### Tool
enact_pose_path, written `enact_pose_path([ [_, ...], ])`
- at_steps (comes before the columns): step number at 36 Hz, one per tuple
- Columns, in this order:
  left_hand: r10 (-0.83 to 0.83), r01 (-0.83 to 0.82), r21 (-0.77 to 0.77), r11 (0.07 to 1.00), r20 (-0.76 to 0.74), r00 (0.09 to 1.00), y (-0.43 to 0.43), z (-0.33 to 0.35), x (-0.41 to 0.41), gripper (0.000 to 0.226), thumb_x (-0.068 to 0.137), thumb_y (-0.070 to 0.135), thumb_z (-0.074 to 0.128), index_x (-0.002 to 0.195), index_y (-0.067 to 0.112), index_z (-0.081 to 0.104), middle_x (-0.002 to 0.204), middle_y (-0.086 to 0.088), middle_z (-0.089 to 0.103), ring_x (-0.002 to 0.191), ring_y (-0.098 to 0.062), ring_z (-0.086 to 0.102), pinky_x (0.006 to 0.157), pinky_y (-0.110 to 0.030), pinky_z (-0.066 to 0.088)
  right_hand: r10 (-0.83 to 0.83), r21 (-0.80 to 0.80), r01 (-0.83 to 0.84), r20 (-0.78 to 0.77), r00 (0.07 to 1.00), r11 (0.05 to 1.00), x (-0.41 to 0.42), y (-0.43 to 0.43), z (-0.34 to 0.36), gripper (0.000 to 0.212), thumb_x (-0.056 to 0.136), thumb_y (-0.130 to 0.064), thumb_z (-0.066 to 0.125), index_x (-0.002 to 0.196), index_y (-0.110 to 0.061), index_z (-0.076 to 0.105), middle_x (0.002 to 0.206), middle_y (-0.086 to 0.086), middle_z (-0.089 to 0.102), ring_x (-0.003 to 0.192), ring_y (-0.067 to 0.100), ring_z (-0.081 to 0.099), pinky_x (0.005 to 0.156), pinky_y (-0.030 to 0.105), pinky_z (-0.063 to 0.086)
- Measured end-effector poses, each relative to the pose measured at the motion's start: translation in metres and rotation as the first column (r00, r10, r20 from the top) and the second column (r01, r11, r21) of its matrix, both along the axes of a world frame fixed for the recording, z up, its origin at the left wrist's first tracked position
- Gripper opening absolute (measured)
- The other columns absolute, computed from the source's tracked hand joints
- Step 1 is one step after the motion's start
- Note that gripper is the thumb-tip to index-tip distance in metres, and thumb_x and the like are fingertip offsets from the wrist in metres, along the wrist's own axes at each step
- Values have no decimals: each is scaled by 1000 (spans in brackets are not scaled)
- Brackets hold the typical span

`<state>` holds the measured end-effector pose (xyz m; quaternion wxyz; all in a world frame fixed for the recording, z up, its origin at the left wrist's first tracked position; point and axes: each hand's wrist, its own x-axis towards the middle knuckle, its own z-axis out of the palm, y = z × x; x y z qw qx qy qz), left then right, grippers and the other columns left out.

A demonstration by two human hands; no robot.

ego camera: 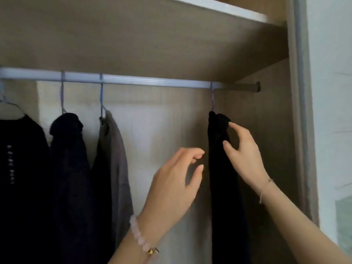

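The right hand (pixel 245 155), fingers apart, touches the black garment (pixel 222 187) from three o'clock. The left hand (pixel 177 180), loosely curled, hovers empty at its nine o'clock.

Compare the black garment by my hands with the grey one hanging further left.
The black garment hangs alone near the right end of the rail; the grey garment hangs close beside a dark garment. The right hand touches the black garment; nothing touches the grey garment. Both hang from the rail.
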<state>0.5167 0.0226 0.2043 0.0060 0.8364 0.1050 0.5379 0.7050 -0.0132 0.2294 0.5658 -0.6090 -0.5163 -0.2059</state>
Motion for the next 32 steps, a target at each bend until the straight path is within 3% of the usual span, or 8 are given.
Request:
enact_pose_path([
  [4, 217, -235, 97, 967, 168, 962, 13, 55, -49, 25, 88, 23, 48, 111, 20, 59, 107, 9, 62, 99, -3, 55, 88, -19, 43, 95, -100, -111, -158, 983, 989, 5, 34, 45, 59, 90, -16, 57, 143, -10, 34, 147, 10, 38, 134, 24, 38, 106, 26, 29],
  [10, 587, -582, -99, 807, 19, 810, 49, 105, -91, 44, 91, 21, 54, 133, 17, 45, 135, 0, 47, 123, -18, 44, 92, -28, 37, 157, -117, -213, -368, 916, 970, 20, 65, 79, 58, 84, -6, 60, 138, 1, 38, 145, 15, 35, 127, 35, 43, 103, 38, 37],
  [15, 427, -426, -531, 733, -129, 895, 61, 117, -94, 51, 92, 19, 54, 139, 13, 37, 115, 1, 46, 103, -13, 42, 83, -22, 34, 236, -156, -371, -537, 810, 915, 32, 77, 86, 41, 82, 3, 59, 123, 6, 54, 101, 14, 56, 91, 31, 55, 61, 30, 43],
  [18, 420, -356, -675, 646, -75, 904, 68, 117, -91, 20, 86, 16, 57, 104, 15, 49, 101, -2, 48, 96, -20, 45, 78, -28, 41, 223, -165, -376, -570, 791, 912, 36, 86, 84, 31, 78, 2, 61, 109, 7, 61, 93, 20, 59, 83, 31, 57, 65, 30, 43],
  [20, 408, -281, -747, 603, -15, 913, 76, 116, -90, 33, 84, 15, 58, 115, 7, 49, 112, -12, 52, 102, -25, 51, 85, -35, 45, 228, -145, -377, -586, 777, 915, 38, 90, 83, 31, 76, 3, 59, 106, 9, 60, 88, 20, 58, 81, 31, 56, 66, 30, 42],
  [24, 413, -163, -811, 562, 104, 905, 87, 114, -87, 43, 84, 7, 56, 126, 1, 48, 113, -15, 53, 100, -27, 51, 79, -30, 44, 271, -76, -415, -648, 712, 907, 35, 83, 81, 24, 77, 9, 52, 101, 7, 59, 89, 20, 55, 81, 32, 53, 62, 31, 40],
  [28, 374, 27, -824, 566, 286, 882, 96, 114, -86, 25, 80, -8, 48, 102, -10, 60, 98, -21, 58, 80, -26, 54, 69, -30, 45, 294, -23, -421, -680, 672, 907, 38, 77, 77, 39, 78, 10, 55, 117, 6, 55, 99, 19, 57, 91, 33, 53, 70, 32, 43],
  [32, 365, 150, -787, 599, 435, 823, 96, 113, -83, 25, 84, -12, 42, 98, -6, 62, 99, -17, 60, 94, -29, 56, 97, -39, 45, 318, -17, -448, -680, 661, 894, 43, 73, 75, 52, 82, 11, 50, 132, -2, 47, 103, 16, 55, 93, 33, 52, 56, 28, 39],
])
